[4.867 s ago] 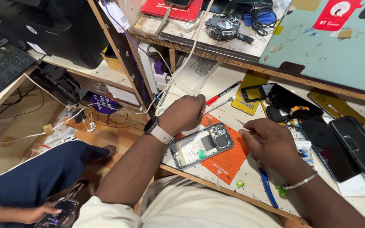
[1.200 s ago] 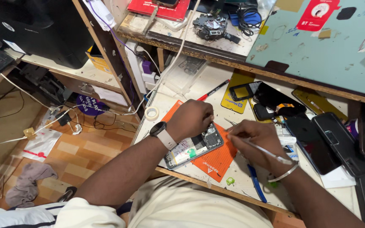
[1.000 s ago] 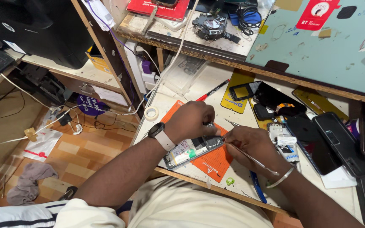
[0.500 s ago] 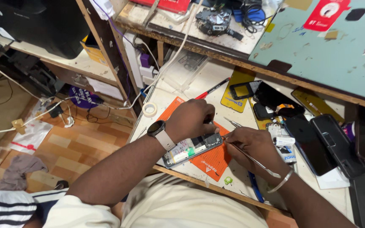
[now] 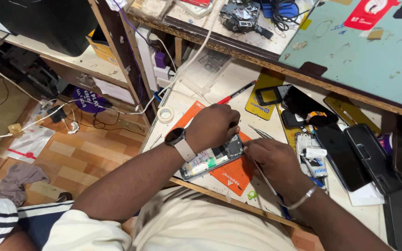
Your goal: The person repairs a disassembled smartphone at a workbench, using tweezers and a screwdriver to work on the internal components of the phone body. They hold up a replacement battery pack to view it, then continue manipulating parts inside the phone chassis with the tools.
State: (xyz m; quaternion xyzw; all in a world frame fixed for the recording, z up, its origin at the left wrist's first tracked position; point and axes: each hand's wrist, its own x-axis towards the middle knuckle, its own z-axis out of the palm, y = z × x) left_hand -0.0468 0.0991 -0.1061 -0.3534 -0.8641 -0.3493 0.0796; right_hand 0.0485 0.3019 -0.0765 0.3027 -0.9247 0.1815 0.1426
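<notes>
- The left hand (image 5: 212, 128) presses on the opened smartphone (image 5: 210, 159), fingers curled over its upper end, and pins it to the orange work mat (image 5: 231, 174).
- The right hand (image 5: 275, 162), just beside it, grasps a thin metal tool (image 5: 262, 175); the tip is hidden.
- If the tool slips, it may scratch the bare circuit board.
- Farther from the right hand, spare phones (image 5: 364, 155) lie close together; an elbow could push them.
</notes>
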